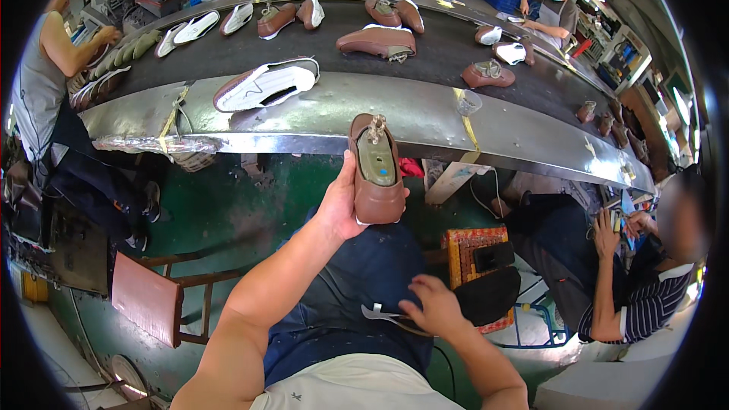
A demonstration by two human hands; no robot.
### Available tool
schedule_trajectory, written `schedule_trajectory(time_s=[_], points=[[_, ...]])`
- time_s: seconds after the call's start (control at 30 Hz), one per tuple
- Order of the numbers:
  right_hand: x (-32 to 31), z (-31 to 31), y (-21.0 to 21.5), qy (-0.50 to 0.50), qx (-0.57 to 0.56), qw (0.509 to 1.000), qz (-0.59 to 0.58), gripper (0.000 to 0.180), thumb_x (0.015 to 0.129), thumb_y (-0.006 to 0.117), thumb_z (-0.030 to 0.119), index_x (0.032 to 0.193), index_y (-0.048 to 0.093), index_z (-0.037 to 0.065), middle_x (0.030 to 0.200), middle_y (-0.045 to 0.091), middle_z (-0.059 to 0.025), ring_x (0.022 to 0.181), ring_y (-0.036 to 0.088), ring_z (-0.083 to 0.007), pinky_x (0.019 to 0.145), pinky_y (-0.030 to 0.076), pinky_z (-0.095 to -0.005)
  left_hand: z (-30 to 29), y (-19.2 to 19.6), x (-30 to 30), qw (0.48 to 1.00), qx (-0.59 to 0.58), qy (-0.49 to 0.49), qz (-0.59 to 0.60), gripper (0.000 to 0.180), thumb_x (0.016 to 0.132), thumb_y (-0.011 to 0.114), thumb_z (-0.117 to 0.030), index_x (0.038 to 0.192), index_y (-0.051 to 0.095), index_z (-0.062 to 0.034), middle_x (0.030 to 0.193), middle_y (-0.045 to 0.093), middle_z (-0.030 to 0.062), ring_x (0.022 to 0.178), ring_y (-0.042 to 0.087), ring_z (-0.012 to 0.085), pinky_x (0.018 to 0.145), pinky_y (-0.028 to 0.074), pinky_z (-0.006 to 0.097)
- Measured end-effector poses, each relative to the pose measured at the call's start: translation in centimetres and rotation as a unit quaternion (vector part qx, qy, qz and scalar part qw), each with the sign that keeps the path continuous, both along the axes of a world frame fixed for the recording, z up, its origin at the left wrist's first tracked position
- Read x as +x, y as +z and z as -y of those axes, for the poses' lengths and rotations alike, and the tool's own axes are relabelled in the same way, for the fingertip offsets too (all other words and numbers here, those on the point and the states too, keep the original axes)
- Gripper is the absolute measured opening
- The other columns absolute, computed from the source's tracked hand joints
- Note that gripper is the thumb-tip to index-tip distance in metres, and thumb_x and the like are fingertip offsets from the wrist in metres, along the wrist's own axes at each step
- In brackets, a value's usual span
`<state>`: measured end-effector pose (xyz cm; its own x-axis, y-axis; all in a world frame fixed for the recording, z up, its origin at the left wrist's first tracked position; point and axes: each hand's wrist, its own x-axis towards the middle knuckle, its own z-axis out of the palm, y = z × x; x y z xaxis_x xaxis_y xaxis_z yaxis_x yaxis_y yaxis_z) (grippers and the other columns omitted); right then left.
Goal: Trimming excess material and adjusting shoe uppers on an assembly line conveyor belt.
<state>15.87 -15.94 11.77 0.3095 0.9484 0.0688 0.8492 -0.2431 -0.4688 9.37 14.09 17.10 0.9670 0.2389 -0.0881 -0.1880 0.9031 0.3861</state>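
Observation:
My left hand (345, 201) is wrapped round the heel end of a brown shoe (380, 203), held up in front of the table edge. Its opening faces up, and a green shoe last (377, 163) sits inside, with a knotted lace at the far end. Low over my lap, my right hand (439, 307) has its fingers apart. Beside and partly under it is a slim tool with a curved metal end (383, 314); its other end is hidden by the hand. On the metal table edge beyond lies a white-soled shoe (266, 85) on its side.
Several brown and white shoes (376, 42) lie on the dark belt (326, 57) behind the metal edge (380, 96). A clear cup (469, 103) stands there. A stool (148, 298) is at left, a patterned seat (477, 247) at right. People work at left, right and far right.

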Motion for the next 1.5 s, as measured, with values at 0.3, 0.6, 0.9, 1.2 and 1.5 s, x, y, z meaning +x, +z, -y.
schedule_trajectory(time_s=[0.3,0.6,0.9,1.2,1.5], points=[[4.0,-9.1,7.1,0.001,0.196,0.974,-0.114,0.064,0.083,0.083,0.028,0.134,0.055,0.001,0.139,0.054,-0.0202,0.122,0.059,-0.0366,0.094,0.053,-0.0429,-0.2,0.6,0.5,1.0,-0.009,-0.01,0.003,0.078,0.1,0.033,-0.071,0.143,0.052,-0.0099,0.132,0.063,0.0184,0.119,0.063,0.04,0.1,0.05,0.061],[6.7,-14.4,7.7,-0.01,0.248,0.91,-0.333,0.084,0.08,0.08,0.021,0.151,0.04,-0.002,0.141,0.057,-0.0186,0.128,0.058,-0.0283,0.103,0.051,-0.0412,2.0,-0.3,0.5,0.981,0.162,-0.005,-0.107,0.068,0.105,0.044,-0.057,0.151,0.042,-0.0075,0.149,0.051,0.0133,0.128,0.057,0.029,0.105,0.049,0.047],[20.8,-20.8,13.5,-0.107,0.464,0.721,-0.503,0.052,0.092,0.062,0.013,0.139,0.051,-0.007,0.125,0.065,-0.0167,0.11,0.066,-0.0263,0.096,0.052,-0.0366,-18.4,0.8,-7.9,0.492,0.755,0.328,-0.283,0.066,0.091,0.073,-0.01,0.148,0.042,0.0018,0.149,0.045,0.0241,0.137,0.046,0.0351,0.114,0.037,0.043],[23.2,-26.2,10.0,-0.055,0.313,0.947,0.049,0.049,0.096,0.053,0.005,0.143,0.043,-0.003,0.138,0.053,-0.0278,0.126,0.055,-0.0438,0.102,0.047,-0.0465,-32.8,6.2,-7.4,0.327,0.779,0.126,-0.521,0.071,0.075,0.084,-0.051,0.116,0.068,0.0055,0.099,0.073,0.0235,0.098,0.072,0.0364,0.089,0.055,0.042],[3.0,-2.9,-6.4,0.079,-0.091,0.987,-0.102,0.042,0.091,0.072,0.036,0.116,0.063,0.004,0.11,0.063,-0.0175,0.103,0.064,-0.0355,0.089,0.054,-0.0428,-31.7,2.7,-7.3,0.413,0.768,0.148,-0.466,0.062,0.082,0.08,-0.043,0.118,0.067,0.0054,0.099,0.073,0.0277,0.095,0.072,0.0398,0.085,0.055,0.044]])
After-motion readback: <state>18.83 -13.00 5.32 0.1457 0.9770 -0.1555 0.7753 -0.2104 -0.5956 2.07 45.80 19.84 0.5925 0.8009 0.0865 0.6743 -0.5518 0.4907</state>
